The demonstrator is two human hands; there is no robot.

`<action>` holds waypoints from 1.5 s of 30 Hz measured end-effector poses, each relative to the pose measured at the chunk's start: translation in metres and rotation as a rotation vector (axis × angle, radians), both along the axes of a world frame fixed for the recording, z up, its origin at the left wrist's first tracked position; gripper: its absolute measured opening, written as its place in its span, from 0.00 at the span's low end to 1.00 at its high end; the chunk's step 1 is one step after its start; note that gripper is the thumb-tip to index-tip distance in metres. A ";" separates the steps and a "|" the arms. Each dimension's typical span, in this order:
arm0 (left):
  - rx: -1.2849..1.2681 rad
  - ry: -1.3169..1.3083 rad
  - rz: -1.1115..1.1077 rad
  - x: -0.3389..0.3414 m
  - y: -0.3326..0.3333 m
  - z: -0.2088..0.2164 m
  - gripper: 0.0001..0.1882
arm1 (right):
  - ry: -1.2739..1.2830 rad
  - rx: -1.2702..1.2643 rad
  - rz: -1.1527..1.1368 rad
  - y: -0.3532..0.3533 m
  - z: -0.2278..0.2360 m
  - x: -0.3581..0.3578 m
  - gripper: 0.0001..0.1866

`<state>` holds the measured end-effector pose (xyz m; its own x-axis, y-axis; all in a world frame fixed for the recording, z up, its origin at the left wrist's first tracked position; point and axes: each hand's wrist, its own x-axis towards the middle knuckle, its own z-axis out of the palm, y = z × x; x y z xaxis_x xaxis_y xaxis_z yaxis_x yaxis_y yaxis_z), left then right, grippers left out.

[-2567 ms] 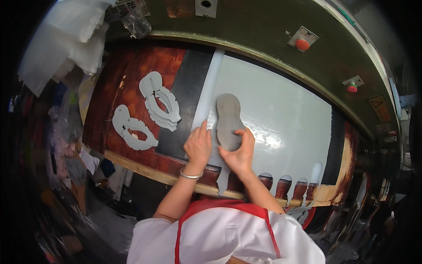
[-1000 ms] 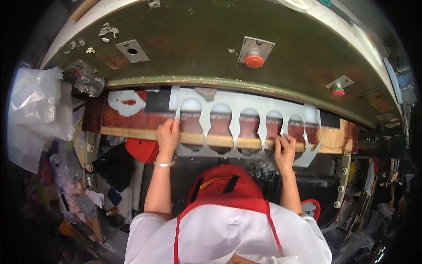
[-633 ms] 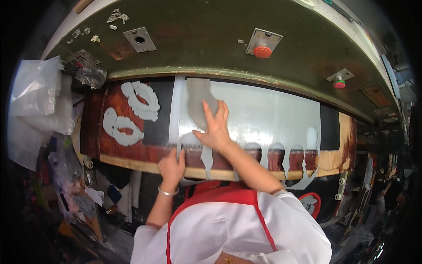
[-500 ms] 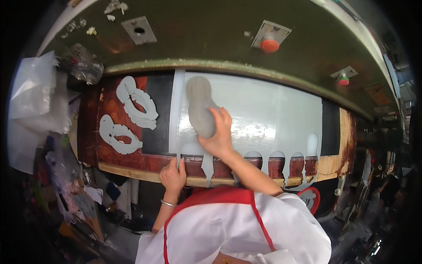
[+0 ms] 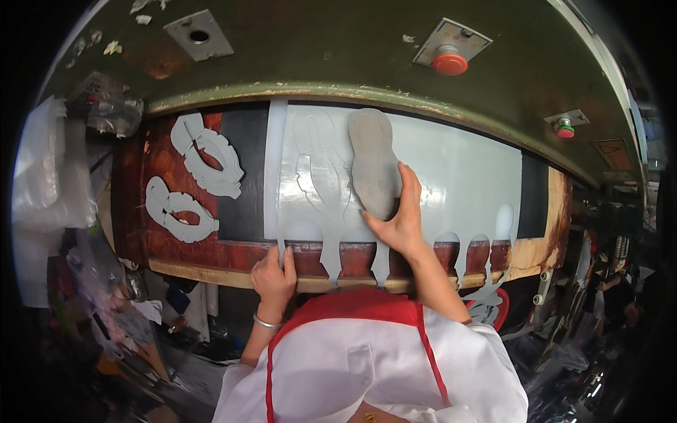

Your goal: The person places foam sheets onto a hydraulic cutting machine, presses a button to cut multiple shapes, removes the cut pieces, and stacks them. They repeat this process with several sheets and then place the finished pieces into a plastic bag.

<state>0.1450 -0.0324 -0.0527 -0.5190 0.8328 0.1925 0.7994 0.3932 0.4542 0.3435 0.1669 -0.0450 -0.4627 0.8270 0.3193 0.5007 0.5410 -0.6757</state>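
Presently, the right hand (image 5: pixel 403 222) gripped the near end of a brown-grey sole-shaped block (image 5: pixel 372 158), thumb left, fingers right; the block lay flat on a grey sheet (image 5: pixel 455 180). The left hand (image 5: pixel 273 278) pinched the sheet's near left edge. A cut outline (image 5: pixel 321 166) showed just left of the block. Farther left, grey cut pieces (image 5: pixel 224 182) lay in two groups on a reddish-brown board (image 5: pixel 134 222).
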 end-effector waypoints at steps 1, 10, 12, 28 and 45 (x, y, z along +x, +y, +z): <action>0.015 0.003 0.011 0.000 0.002 0.001 0.12 | 0.140 -0.097 -0.075 0.005 0.011 0.011 0.53; 0.079 0.067 0.054 -0.003 0.011 0.003 0.15 | 0.287 0.463 -0.879 0.073 0.122 0.175 0.47; 0.101 0.117 0.022 -0.007 0.017 0.004 0.15 | 0.342 0.531 -0.865 0.050 0.095 0.182 0.48; 0.288 -0.276 -0.002 -0.016 0.007 -0.008 0.11 | -0.080 0.137 -0.313 -0.145 -0.003 0.162 0.16; -0.064 -0.085 0.044 0.036 -0.143 -0.023 0.13 | 0.106 0.154 -0.149 -0.174 0.009 0.027 0.45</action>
